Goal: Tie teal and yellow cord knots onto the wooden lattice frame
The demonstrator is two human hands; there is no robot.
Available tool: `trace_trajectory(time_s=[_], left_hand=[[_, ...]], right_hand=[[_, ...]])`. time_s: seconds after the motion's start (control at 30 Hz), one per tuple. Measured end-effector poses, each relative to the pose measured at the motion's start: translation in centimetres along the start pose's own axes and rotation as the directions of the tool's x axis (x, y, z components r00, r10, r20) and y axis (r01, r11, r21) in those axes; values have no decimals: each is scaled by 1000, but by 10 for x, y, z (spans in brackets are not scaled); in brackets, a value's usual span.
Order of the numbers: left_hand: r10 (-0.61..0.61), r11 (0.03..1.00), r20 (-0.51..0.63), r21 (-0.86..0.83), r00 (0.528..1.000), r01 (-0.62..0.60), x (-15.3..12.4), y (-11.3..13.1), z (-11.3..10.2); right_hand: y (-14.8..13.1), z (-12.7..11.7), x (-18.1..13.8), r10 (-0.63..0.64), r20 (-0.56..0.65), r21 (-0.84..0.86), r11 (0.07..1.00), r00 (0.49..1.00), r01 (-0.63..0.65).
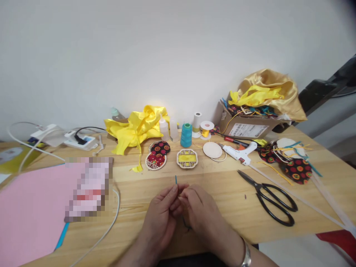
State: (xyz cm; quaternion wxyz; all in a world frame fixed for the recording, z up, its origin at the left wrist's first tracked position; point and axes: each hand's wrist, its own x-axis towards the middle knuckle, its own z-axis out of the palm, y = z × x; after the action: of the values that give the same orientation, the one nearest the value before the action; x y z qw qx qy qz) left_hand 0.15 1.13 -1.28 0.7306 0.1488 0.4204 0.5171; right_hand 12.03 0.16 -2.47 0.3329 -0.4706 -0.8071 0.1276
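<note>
My left hand (162, 213) and my right hand (201, 213) meet fingertip to fingertip over the near middle of the wooden table (222, 189). Both are pinched on a thin teal thread (176, 180), whose short end sticks up above my left fingers. A dark bit of the thread trails down between my palms. A metal bracelet (246, 256) circles my right wrist. Beyond my hands lie a wooden lattice frame with a yellow centre (187, 158) and a round frame with red patterned fabric (155, 160).
Black scissors (271, 198) and a white glue gun (240, 152) lie to the right. A teal thread spool (186, 135), yellow satin cloth (137, 129) and a cardboard box of fabric scraps (250, 126) stand at the back. Pink paper (30, 207) and white cables (105, 230) lie left.
</note>
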Motion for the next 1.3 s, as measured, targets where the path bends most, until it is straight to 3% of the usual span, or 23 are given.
trace_trajectory(time_s=[0.17,0.27,0.43,0.67,1.3], left_hand=[[-22,999,30,-25,999,23,0,-1,-1],[-37,999,44,-29,998,38,1,-2,-3],[-55,998,38,-32,998,56,1,-2,-5],[-28,998,-40,-56,999,25,-1,-1,-2],[24,1000,-36,-17,999,-24,-6,-2,-1]], right_hand=[[4,-4,0,-10,-28,-72,997,1000,8],[3,-8,1,-6,43,-89,996,999,10],[1,-11,1,-104,120,-92,989,987,116],[2,-11,-5,-78,187,-106,989,979,99],[1,-13,-9,-59,189,-150,985,980,88]])
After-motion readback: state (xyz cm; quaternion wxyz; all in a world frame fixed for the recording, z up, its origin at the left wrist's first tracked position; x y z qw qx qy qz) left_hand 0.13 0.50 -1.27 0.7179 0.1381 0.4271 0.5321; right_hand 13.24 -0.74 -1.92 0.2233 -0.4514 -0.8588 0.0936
